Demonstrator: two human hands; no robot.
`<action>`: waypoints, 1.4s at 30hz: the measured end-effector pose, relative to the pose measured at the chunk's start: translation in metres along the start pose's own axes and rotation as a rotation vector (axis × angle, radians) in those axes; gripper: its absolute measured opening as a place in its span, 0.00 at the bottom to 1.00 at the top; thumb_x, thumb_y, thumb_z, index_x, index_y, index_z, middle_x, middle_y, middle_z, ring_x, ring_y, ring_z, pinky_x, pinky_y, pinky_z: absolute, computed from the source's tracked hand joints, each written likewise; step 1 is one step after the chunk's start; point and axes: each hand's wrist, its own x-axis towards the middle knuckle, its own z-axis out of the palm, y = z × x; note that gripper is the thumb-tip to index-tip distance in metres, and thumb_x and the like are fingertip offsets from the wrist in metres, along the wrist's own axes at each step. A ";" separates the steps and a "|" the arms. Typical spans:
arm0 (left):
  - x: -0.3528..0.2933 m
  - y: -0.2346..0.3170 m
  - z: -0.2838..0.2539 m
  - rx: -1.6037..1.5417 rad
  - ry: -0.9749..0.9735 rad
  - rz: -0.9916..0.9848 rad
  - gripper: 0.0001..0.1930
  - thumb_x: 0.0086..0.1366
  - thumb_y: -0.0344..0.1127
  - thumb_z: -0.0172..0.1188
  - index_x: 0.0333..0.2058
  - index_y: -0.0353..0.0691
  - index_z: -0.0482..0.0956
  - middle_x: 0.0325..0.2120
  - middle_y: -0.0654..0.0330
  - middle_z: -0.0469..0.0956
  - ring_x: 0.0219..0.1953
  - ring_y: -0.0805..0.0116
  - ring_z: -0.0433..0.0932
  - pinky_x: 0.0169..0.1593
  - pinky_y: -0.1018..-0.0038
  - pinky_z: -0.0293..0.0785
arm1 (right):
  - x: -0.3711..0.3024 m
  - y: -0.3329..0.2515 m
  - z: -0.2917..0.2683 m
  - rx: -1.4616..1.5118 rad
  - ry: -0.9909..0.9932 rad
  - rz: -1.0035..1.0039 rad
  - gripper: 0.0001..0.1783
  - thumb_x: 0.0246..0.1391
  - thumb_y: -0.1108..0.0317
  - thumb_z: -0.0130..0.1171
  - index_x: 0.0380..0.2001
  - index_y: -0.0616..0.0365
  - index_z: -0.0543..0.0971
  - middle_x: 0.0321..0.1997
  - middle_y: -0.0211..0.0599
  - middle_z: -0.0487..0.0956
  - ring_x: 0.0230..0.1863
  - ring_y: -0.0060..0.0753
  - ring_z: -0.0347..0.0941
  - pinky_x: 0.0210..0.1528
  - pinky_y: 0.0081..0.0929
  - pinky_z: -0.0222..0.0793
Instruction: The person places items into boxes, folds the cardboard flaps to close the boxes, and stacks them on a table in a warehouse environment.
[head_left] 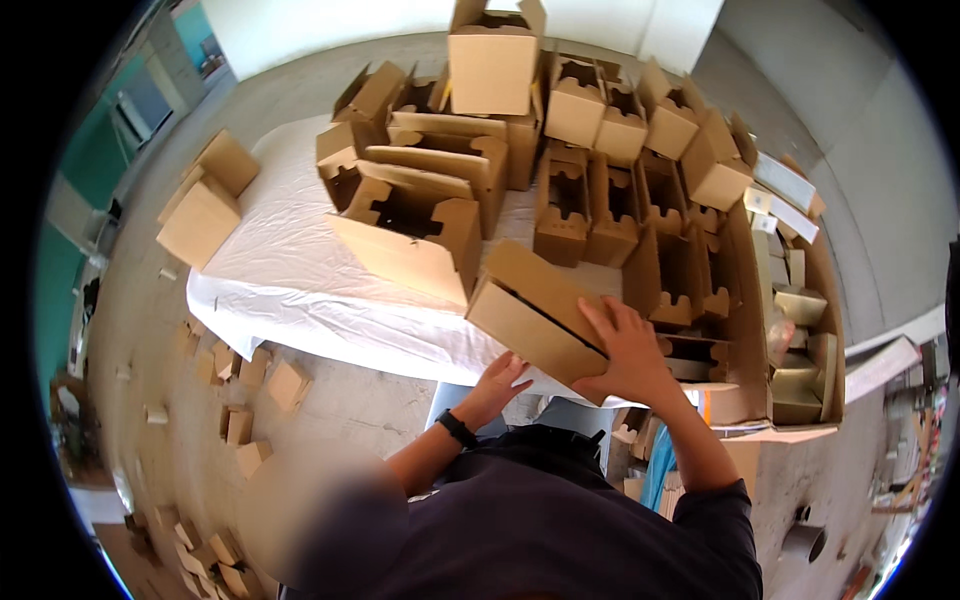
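A long brown cardboard box (540,308) lies tilted at the near edge of a white-covered table (290,310), with a dark gap along its top seam. My right hand (632,352) grips its right end, fingers spread over the upper face and thumb toward the near side. By the box's near lower edge is my left hand (490,392), fingers apart and fingertips close to the cardboard; whether they touch it I cannot tell. A black band circles my left wrist.
Several open cardboard boxes (425,225) crowd the table's back and right. One large carton (755,345) at the right holds smaller boxes. Closed boxes (205,220) sit at the table's left edge. Below, small boxes (290,385) are scattered across the concrete floor (360,430).
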 end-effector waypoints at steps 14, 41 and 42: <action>-0.010 0.010 0.042 0.160 -0.040 -0.082 0.37 0.70 0.49 0.53 0.68 0.42 0.45 0.65 0.58 0.55 0.66 0.66 0.57 0.65 0.68 0.58 | -0.012 -0.016 0.009 -0.011 0.072 -0.025 0.49 0.47 0.46 0.65 0.70 0.46 0.55 0.67 0.61 0.55 0.64 0.62 0.58 0.63 0.48 0.56; -0.026 0.010 0.040 0.312 0.111 0.043 0.31 0.69 0.40 0.51 0.66 0.35 0.53 0.60 0.54 0.64 0.63 0.64 0.61 0.66 0.69 0.54 | 0.000 0.057 0.104 1.429 0.056 0.183 0.40 0.62 0.50 0.52 0.69 0.57 0.53 0.72 0.41 0.56 0.73 0.37 0.49 0.72 0.31 0.42; -0.026 0.011 0.045 0.294 0.124 0.016 0.31 0.69 0.40 0.51 0.65 0.35 0.54 0.60 0.54 0.64 0.63 0.64 0.61 0.65 0.69 0.55 | 0.000 0.055 0.100 1.410 0.043 0.174 0.40 0.62 0.51 0.52 0.69 0.58 0.52 0.72 0.41 0.56 0.73 0.37 0.49 0.72 0.31 0.42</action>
